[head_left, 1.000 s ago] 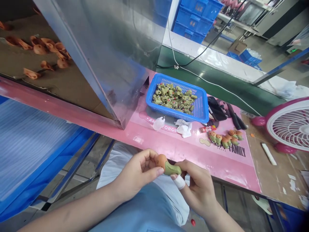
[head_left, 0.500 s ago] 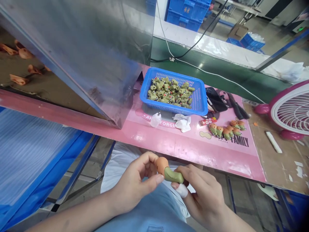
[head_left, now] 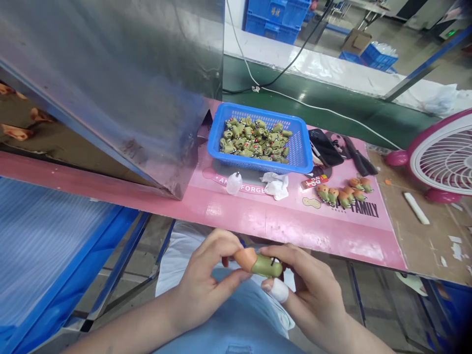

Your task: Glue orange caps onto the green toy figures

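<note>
Sliding up over the toy since a moment ago, fingers of the right hand are wrapping a small orange-and-green molded figure, held just above the lap. Going left to right, a dull steel panel is leaning over a glossy pink printed mat, the closed left hand is pinching the figure's orange end, and a blue plastic basket is sitting full of green pieces. Past it, a pink-rimmed fan is standing on a brown board, with a green conveyor belt running behind.
</note>
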`<state>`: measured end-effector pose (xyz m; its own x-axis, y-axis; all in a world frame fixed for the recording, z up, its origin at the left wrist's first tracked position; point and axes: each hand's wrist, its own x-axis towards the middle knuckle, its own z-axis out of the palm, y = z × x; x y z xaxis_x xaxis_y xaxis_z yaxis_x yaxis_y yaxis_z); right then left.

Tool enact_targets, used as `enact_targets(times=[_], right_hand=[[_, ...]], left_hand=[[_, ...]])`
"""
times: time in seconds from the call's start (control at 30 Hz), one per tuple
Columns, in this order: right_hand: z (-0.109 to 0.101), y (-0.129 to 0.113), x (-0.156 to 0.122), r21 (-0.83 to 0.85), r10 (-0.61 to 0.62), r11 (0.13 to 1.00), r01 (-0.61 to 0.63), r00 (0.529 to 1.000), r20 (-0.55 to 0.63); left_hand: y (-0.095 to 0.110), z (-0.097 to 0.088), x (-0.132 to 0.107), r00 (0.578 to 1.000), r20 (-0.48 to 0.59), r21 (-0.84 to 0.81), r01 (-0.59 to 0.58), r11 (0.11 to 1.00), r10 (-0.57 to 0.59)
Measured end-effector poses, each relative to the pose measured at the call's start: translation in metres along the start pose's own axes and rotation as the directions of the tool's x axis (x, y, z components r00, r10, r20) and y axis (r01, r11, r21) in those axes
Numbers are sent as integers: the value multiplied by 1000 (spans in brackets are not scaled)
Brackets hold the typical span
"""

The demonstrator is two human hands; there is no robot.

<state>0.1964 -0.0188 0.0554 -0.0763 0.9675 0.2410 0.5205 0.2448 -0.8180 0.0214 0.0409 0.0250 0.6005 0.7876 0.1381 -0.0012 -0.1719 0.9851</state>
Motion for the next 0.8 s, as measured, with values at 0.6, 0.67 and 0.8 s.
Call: enact_targets(times=[0.6, 0.67, 0.8], right_hand=[[-4, 2, -2, -211, -207, 956, 206, 978, 16], [-4, 2, -2, -198, -204, 959, 203, 979, 19], [-4, 2, -2, -198, -194, 961, 193, 981, 12]], left_hand=[[17, 1, 4, 997, 75, 198, -14, 980, -1], [17, 2, 3, 997, 77, 188, -27, 982, 12], [16, 3, 2, 998, 62, 202, -20, 979, 8]])
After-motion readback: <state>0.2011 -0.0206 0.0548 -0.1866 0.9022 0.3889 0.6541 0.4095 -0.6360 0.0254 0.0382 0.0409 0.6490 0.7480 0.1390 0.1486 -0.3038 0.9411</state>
